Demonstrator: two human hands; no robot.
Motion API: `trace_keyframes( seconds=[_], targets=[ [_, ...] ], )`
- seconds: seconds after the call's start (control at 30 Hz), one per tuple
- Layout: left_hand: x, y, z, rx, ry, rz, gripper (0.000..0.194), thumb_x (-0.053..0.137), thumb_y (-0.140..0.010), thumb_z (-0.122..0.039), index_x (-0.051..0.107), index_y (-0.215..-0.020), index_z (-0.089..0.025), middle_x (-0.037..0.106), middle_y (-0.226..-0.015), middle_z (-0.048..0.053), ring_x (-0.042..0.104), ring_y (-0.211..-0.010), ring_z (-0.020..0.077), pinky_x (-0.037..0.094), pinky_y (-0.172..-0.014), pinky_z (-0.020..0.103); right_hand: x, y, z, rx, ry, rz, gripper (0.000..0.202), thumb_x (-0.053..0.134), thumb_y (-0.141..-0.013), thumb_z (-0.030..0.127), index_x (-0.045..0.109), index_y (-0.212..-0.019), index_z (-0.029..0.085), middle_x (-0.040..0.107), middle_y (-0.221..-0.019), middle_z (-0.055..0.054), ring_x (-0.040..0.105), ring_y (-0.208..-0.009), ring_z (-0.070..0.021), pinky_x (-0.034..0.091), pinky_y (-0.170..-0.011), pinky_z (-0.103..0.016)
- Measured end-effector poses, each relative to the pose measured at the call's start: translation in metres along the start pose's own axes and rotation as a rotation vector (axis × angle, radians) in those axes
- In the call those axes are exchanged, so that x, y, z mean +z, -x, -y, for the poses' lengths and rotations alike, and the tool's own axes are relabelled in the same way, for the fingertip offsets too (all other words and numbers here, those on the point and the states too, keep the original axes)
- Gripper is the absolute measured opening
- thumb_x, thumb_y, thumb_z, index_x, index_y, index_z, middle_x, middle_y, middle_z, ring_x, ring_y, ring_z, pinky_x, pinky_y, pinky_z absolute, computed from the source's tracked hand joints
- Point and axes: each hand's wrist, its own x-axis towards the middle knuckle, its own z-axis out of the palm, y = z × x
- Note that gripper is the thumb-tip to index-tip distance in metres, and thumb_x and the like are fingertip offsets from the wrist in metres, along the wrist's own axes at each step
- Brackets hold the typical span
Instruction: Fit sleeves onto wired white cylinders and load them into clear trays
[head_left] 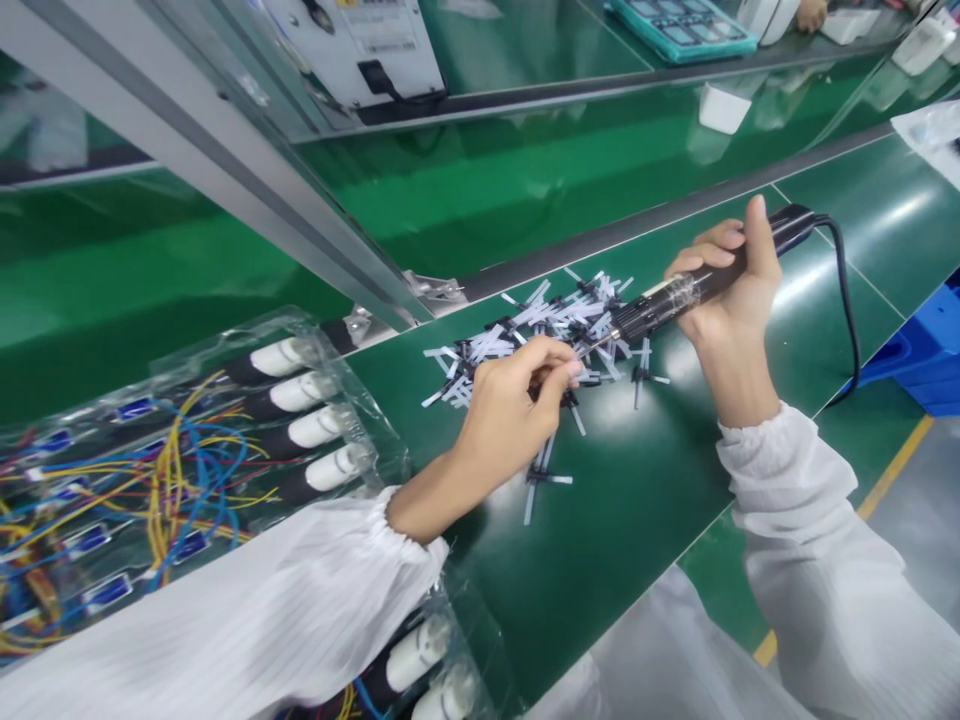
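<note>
At center, the left hand (pixel 510 405) pinches a mostly hidden dark piece (pixel 535 389); center-right, the right hand (pixel 733 315) closes its fingers round a black tool (pixel 649 309). Upper-left label (pixel 386 35): too blurred to read.

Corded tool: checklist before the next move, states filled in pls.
1. Right hand gripping the corded tool: ok, fingers wrapped round the body.
2. Left hand at the tool's tip: ok, thumb and finger pinched there.
3. Tip seated in a part: cannot tell, the fingertips cover it.
4. Cord away from both hands: ok, it curves down to the right.
5. Pieces sorted: not ok, the black-and-white pieces lie in a jumbled pile.
</note>
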Motion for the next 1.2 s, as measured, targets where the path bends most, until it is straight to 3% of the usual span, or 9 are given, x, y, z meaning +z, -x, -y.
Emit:
trace_keyframes(
  seconds=[0.33, 0.53, 0.73, 0.93, 1.2],
  targets=[
    [0.0, 0.0, 0.001, 0.002, -0.015, 0.014, 0.011, 0.061, -0.096, -0.014, 0.067, -0.087, -0.017, 0.074, -0.075, -0.002, 0.071, -0.067, 0.011, 0.052, -0.065, 0.02, 0.003, 0.001, -0.003, -0.012, 0.033, 0.014, 0.036, 0.082, -0.087, 0.031, 0.049, -0.075, 0.026, 0.051, -0.059, 0.012, 0.051, -0.045, -0.0058, 0.057, -0.048, -0.021],
    [-0.001, 0.001, 0.003, 0.011, -0.043, 0.031, 0.014, 0.059, -0.096, -0.013, 0.068, -0.086, -0.017, 0.073, -0.072, -0.002, 0.068, -0.061, 0.0108, 0.049, -0.06, 0.021, 0.01, 0.008, -0.004, 0.007, 0.03, -0.05, 0.035, 0.082, -0.087, 0.031, 0.05, -0.075, 0.025, 0.052, -0.059, 0.012, 0.049, -0.044, -0.0041, 0.055, -0.046, -0.019],
    [-0.001, 0.001, 0.004, 0.027, -0.053, 0.034, 0.016, 0.059, -0.096, -0.011, 0.067, -0.084, -0.017, 0.072, -0.071, -0.003, 0.066, -0.061, 0.0093, 0.049, -0.062, 0.02, 0.01, 0.011, -0.006, -0.046, 0.137, 0.05, 0.035, 0.086, -0.083, 0.032, 0.053, -0.075, 0.025, 0.049, -0.06, 0.012, 0.051, -0.044, -0.0045, 0.055, -0.048, -0.02],
    [0.0, 0.003, 0.005, 0.012, -0.062, 0.03, 0.018, 0.057, -0.095, -0.01, 0.067, -0.081, -0.018, 0.072, -0.069, -0.003, 0.065, -0.06, 0.0102, 0.049, -0.062, 0.022, 0.009, 0.013, -0.013, -0.084, 0.187, 0.052, 0.035, 0.088, -0.081, 0.036, 0.056, -0.074, 0.025, 0.047, -0.058, 0.012, 0.051, -0.045, -0.0051, 0.053, -0.048, -0.021],
    [0.0, 0.004, 0.006, -0.031, -0.059, 0.042, 0.022, 0.055, -0.093, -0.01, 0.066, -0.076, -0.019, 0.071, -0.068, -0.003, 0.062, -0.056, 0.0114, 0.05, -0.064, 0.024, 0.016, 0.021, -0.023, -0.064, 0.155, 0.021, 0.035, 0.082, -0.088, 0.041, 0.055, -0.074, 0.025, 0.046, -0.06, 0.011, 0.05, -0.045, -0.0041, 0.053, -0.048, -0.019]
  ],
)
